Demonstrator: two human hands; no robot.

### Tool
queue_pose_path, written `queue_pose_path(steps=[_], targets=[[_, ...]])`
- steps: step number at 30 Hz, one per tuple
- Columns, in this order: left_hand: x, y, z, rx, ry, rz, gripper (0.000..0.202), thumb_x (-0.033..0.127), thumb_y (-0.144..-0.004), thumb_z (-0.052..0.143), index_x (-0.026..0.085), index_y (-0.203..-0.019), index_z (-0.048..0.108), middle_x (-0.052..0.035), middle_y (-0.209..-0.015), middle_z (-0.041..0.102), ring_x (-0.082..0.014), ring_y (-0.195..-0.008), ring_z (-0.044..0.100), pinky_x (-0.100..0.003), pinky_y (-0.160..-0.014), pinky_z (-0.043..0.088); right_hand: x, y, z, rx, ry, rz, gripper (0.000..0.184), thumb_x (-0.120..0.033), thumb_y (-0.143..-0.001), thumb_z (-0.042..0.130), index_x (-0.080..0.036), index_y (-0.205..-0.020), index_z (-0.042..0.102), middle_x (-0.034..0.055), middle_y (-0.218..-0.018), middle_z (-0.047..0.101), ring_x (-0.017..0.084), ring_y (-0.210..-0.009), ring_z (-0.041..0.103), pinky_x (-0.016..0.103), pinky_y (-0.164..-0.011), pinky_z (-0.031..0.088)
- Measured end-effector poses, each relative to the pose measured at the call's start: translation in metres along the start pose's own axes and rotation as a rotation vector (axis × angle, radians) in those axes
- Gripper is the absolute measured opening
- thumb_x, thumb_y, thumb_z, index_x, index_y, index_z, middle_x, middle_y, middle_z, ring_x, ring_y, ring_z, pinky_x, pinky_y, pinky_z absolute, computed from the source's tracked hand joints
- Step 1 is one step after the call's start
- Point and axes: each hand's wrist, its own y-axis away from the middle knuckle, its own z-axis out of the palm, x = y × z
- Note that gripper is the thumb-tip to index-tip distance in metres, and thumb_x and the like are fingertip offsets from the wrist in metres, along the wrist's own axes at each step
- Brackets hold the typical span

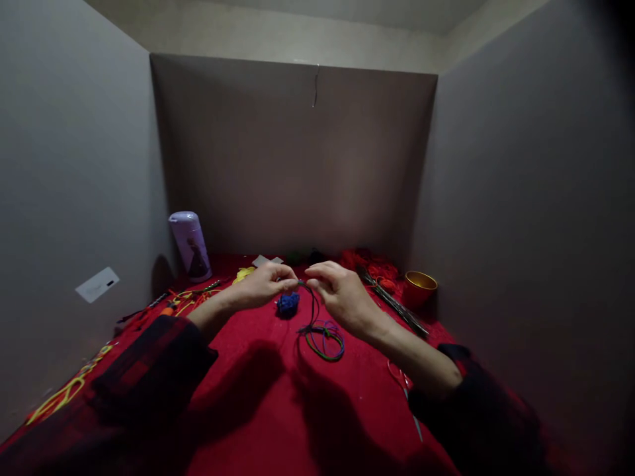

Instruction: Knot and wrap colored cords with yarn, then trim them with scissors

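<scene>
My left hand [268,284] is closed in a pinch on the end of a dark cord [313,305], just over the middle of the cloth. Close to those fingertips, my right hand [342,294] curves with its thumb and fingers slightly apart, and nothing shows between them. From the pinch, the cord hangs down to a loose coil of green and purple cord [330,357] lying on the red cloth [238,396]. Behind the hands sits a small bundle of blue yarn [288,304].
A purple bottle [191,248] stands at the back left, near colourful cords [64,400]. To the right are a red cup with a gold interior [419,291], red yarn [372,264], thin dark sticks [397,307] and scissors [414,413] partly under my forearm. Grey panels [297,158] enclose the space.
</scene>
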Motion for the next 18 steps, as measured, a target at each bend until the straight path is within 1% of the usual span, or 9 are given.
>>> queue_pose_path(steps=[2,4,7,10,12,14,18], targets=[[-0.001,0.005,0.008,-0.027,-0.017,0.025,0.027,0.039,-0.076,0.061,0.015,-0.065,0.064,0.0015,-0.055,0.055,-0.0098,-0.052,0.047,-0.021,-0.049,0.036,-0.001,-0.001,0.011,-0.095,-0.09,0.048,0.016,-0.021,-0.084,0.055,-0.02,-0.088,0.07,0.0046,-0.078,0.068,0.016,-0.067,0.06,0.026,-0.06,0.043],[-0.004,0.008,0.014,-0.056,-0.006,0.015,0.029,0.04,-0.078,0.059,0.014,-0.067,0.064,-0.0003,-0.058,0.059,-0.0111,-0.054,0.051,-0.022,-0.051,0.038,0.001,0.004,0.018,-0.126,-0.109,0.103,0.017,-0.019,-0.084,0.053,-0.018,-0.078,0.069,0.0024,-0.063,0.065,0.013,-0.054,0.054,0.024,-0.051,0.037],[-0.01,0.009,0.018,-0.115,0.071,-0.011,0.028,0.038,-0.081,0.055,0.014,-0.07,0.063,-0.0028,-0.061,0.061,-0.0126,-0.056,0.055,-0.024,-0.054,0.041,0.008,0.012,0.024,-0.088,-0.031,0.113,0.023,-0.013,-0.082,0.05,-0.017,-0.064,0.063,0.0006,-0.054,0.059,0.011,-0.047,0.047,0.023,-0.048,0.031],[-0.019,0.009,0.021,-0.135,0.167,-0.015,0.023,0.033,-0.08,0.056,0.013,-0.074,0.063,-0.0033,-0.062,0.062,-0.0126,-0.056,0.055,-0.025,-0.056,0.043,0.014,0.017,0.025,-0.053,0.026,0.112,0.022,-0.014,-0.082,0.049,-0.018,-0.062,0.059,0.0001,-0.053,0.057,0.011,-0.047,0.046,0.024,-0.048,0.03],[-0.024,0.011,0.024,-0.104,0.211,-0.029,0.018,0.03,-0.075,0.06,0.012,-0.077,0.064,-0.003,-0.064,0.062,-0.0128,-0.058,0.055,-0.025,-0.057,0.044,0.016,0.019,0.025,-0.017,0.003,0.151,0.022,-0.017,-0.083,0.049,-0.019,-0.063,0.058,0.0002,-0.054,0.058,0.012,-0.048,0.048,0.024,-0.049,0.031],[-0.028,0.012,0.026,-0.046,0.238,-0.053,0.015,0.027,-0.072,0.062,0.012,-0.076,0.064,-0.0026,-0.063,0.062,-0.0126,-0.058,0.055,-0.025,-0.057,0.044,0.017,0.02,0.025,0.011,-0.041,0.204,0.024,-0.021,-0.084,0.047,-0.02,-0.063,0.058,0.0001,-0.054,0.058,0.012,-0.048,0.049,0.024,-0.049,0.032],[-0.032,0.013,0.03,0.073,0.291,-0.098,0.015,0.027,-0.069,0.063,0.013,-0.063,0.061,-0.001,-0.056,0.059,-0.0118,-0.053,0.053,-0.026,-0.057,0.043,0.019,0.024,0.027,0.044,-0.104,0.283,0.028,-0.025,-0.085,0.045,-0.021,-0.06,0.056,-0.0009,-0.049,0.056,0.013,-0.044,0.05,0.024,-0.046,0.033]])
